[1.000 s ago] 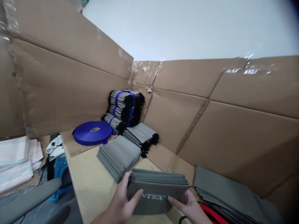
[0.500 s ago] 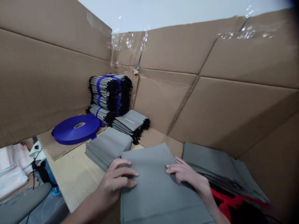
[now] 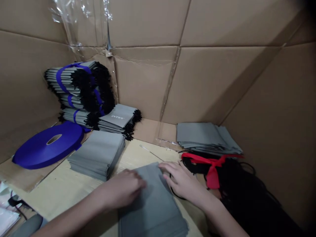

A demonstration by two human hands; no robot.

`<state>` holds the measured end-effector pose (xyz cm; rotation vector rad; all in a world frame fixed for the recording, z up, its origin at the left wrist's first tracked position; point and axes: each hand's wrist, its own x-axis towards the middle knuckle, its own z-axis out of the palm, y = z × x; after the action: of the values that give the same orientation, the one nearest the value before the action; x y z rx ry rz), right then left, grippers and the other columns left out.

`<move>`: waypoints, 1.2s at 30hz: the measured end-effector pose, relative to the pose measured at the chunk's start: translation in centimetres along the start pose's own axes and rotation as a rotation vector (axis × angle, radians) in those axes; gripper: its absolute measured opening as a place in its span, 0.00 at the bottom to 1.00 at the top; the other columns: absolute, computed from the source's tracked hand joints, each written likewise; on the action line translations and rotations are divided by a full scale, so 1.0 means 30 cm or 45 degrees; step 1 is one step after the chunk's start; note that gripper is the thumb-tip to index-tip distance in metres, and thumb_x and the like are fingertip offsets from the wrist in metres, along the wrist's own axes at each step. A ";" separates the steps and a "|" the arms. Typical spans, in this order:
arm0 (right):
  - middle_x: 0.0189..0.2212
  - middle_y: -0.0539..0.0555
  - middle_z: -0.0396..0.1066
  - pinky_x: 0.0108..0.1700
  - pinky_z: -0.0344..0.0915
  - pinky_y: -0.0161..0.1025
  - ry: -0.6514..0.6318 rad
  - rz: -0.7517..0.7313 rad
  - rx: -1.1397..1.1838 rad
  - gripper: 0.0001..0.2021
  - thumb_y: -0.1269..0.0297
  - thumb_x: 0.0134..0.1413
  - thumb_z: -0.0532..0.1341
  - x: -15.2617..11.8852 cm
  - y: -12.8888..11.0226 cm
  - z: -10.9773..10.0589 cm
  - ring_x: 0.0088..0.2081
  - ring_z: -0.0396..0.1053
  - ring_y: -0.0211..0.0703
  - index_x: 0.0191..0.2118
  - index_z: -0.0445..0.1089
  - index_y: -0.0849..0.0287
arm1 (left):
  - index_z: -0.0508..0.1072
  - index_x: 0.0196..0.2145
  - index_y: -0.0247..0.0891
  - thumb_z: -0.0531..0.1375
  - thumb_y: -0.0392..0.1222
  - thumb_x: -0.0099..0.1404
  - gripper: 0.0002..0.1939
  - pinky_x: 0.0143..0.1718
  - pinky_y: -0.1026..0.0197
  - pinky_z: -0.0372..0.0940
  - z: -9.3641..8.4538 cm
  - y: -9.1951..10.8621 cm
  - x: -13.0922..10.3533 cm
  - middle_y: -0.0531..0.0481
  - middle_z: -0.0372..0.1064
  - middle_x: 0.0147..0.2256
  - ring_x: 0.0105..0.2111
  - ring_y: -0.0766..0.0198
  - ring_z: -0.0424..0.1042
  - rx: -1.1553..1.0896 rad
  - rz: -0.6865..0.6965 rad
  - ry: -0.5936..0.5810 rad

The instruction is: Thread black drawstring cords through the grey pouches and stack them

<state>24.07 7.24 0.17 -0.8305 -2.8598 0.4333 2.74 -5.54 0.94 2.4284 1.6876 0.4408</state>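
Note:
A stack of flat grey fabric pieces point(image 3: 153, 207) lies in front of me, its near end cut off by the frame. My left hand point(image 3: 129, 187) is over its left side, fingers curled in and blurred; whatever they may hold is hidden. At the right edge, my right hand point(image 3: 181, 179) rests with fingers apart, fingertips against the fabric. A thin metal wire with a looped end point(image 3: 150, 151) stretches from the table towards that hand; whether it touches the fingers I cannot tell. Black cord point(image 3: 177, 196) curves beneath the right palm.
Another grey stack point(image 3: 98, 153) lies left, beside a blue webbing roll point(image 3: 49, 144). Behind are printed pouches point(image 3: 118, 117) and strapped bundles point(image 3: 79, 89). At right are more grey pieces point(image 3: 202, 136) and black cords point(image 3: 247, 194) tied with red ribbon point(image 3: 213, 174). Cardboard walls point(image 3: 143, 85) enclose the table.
The view has tilted down and turned right. My left hand's fingers went from spread to curled. The grey stack sits lower, and the looped wire and red-tied cords show more fully.

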 end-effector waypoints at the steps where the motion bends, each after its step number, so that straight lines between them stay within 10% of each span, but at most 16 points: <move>1: 0.58 0.57 0.61 0.60 0.44 0.63 -0.002 0.027 -0.030 0.23 0.58 0.58 0.52 -0.004 -0.001 0.017 0.58 0.57 0.52 0.58 0.58 0.54 | 0.72 0.39 0.43 0.53 0.34 0.62 0.11 0.41 0.60 0.65 0.025 0.003 0.045 0.51 0.74 0.36 0.38 0.61 0.71 0.017 -0.049 0.032; 9: 0.61 0.55 0.54 0.59 0.45 0.68 -0.090 0.003 -0.163 0.28 0.51 0.59 0.51 -0.041 -0.002 0.101 0.61 0.51 0.56 0.63 0.50 0.55 | 0.60 0.56 0.33 0.62 0.49 0.57 0.33 0.55 0.42 0.55 0.220 -0.056 0.156 0.40 0.62 0.55 0.56 0.46 0.56 0.006 -0.298 0.184; 19: 0.51 0.53 0.67 0.58 0.50 0.63 0.160 -0.155 -0.047 0.19 0.69 0.60 0.53 -0.081 0.016 0.143 0.54 0.63 0.47 0.54 0.64 0.41 | 0.65 0.50 0.40 0.60 0.43 0.61 0.20 0.50 0.50 0.64 0.217 -0.103 0.089 0.45 0.68 0.50 0.51 0.54 0.63 -0.111 -0.055 0.466; 26: 0.60 0.57 0.57 0.60 0.52 0.52 0.284 0.100 0.275 0.26 0.60 0.63 0.47 -0.068 0.053 0.121 0.60 0.54 0.47 0.65 0.43 0.50 | 0.67 0.32 0.38 0.57 0.39 0.63 0.03 0.41 0.55 0.67 0.203 -0.115 0.086 0.49 0.70 0.33 0.39 0.58 0.65 -0.233 0.016 0.364; 31: 0.60 0.54 0.58 0.59 0.43 0.67 -0.055 0.021 0.109 0.27 0.52 0.57 0.55 -0.018 0.054 0.114 0.62 0.51 0.54 0.61 0.53 0.46 | 0.68 0.34 0.40 0.53 0.30 0.64 0.07 0.52 0.53 0.62 0.195 -0.128 0.086 0.48 0.65 0.49 0.53 0.56 0.58 -0.185 0.208 0.268; 36: 0.57 0.54 0.62 0.60 0.45 0.63 0.082 -0.130 0.102 0.18 0.67 0.58 0.55 -0.031 0.042 0.136 0.60 0.54 0.51 0.53 0.66 0.45 | 0.67 0.36 0.39 0.56 0.34 0.62 0.04 0.56 0.47 0.59 0.201 -0.128 0.083 0.45 0.63 0.54 0.57 0.53 0.56 -0.196 0.052 0.200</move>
<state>24.64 6.78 -4.14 -0.6693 -2.7899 0.4947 2.09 -1.59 -5.49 2.3752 1.5974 0.7561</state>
